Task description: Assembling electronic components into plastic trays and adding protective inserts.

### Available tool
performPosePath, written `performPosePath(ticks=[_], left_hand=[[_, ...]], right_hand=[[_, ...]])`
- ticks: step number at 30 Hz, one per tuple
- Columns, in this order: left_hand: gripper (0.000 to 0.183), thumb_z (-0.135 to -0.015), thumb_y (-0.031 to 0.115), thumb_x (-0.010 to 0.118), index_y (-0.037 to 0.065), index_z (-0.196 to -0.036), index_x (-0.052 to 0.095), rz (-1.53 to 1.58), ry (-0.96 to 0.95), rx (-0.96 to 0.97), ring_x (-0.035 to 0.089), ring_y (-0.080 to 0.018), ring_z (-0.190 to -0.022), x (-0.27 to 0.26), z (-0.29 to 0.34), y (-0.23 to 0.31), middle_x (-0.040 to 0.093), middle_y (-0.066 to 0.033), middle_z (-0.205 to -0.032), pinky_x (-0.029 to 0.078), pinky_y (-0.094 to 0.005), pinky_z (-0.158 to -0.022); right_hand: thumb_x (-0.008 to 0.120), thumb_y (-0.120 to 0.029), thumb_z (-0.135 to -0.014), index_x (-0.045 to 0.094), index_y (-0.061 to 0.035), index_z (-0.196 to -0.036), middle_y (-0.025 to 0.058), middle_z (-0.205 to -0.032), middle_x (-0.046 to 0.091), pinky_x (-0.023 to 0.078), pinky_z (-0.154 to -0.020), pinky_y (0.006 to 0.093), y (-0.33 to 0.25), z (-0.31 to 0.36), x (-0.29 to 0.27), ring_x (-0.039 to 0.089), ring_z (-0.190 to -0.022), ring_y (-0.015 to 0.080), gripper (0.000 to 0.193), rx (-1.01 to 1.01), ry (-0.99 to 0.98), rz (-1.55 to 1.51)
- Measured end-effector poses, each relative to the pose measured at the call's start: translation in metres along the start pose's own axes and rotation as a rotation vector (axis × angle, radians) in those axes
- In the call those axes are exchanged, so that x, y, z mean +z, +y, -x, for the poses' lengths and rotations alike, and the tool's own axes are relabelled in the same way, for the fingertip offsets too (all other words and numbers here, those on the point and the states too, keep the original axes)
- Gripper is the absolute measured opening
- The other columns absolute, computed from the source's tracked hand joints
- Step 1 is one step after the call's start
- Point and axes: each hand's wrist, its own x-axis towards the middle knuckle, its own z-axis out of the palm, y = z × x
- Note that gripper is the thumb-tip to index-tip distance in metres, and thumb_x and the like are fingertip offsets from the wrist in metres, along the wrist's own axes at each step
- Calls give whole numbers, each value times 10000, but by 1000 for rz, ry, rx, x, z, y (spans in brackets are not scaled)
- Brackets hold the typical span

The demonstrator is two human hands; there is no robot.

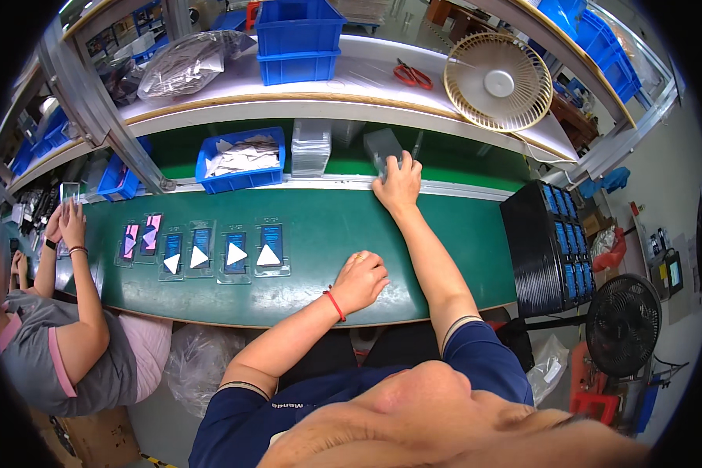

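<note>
Head view shows the right hand (399,184) at the translucent stack (381,146) below the shelf (374,78), grip impossible to tell; the left hand (359,279), loosely curled and free, is over the green bench (331,226).

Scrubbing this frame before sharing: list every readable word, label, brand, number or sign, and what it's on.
Navy shirt: pale chest lettering, withheld, not copied here.
Table panels: blue print, too small to read.
Stacked panels at right: blue print, too small.
Wall device, lit screen: too small and blurred.
I can make out no other text.
</note>
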Motion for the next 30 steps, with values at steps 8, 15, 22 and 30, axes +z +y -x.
performPosePath(ticks=[8, 15, 22, 30], left_hand=[[102, -763, 136, 696, 52, -808, 661, -18, 5, 36, 538, -267, -931, 0, -1, 1, 565, -71, -900, 422, -400, -859], [112, -772, 133, 692, 40, -831, 674, -5, -6, 45, 557, -264, -980, 0, 3, 2, 602, -90, -967, 430, -394, -893], [102, -787, 136, 681, 45, -833, 679, 6, -33, 14, 578, -266, -929, -5, 0, 1, 621, -82, -920, 432, -407, -889], [156, -809, 155, 693, 34, -908, 690, 312, -25, -466, 632, -202, -794, -10, -50, -1, 636, -99, -843, 506, -315, -689]], right_hand=[[796, -350, -641, 511, -57, -1246, 238, -1363, 398, 422, -889, 468, 11, 61, -84, 491, -1054, 377, 730, -146, -126, -68], [627, -25, -786, 538, 8, -1216, 252, -1269, 516, 489, -860, 402, 50, 125, -113, 592, -976, 364, 440, -120, 21, -93], [607, 24, -778, 599, -22, -1163, 161, -1070, 635, 483, -818, 373, 81, 151, -149, 599, -919, 305, 387, -127, 123, 136], [794, -378, -673, 658, -42, -1056, 129, -1073, 645, 435, -880, 405, 44, 117, -148, 576, -1001, 307, 528, 80, -35, -206]])
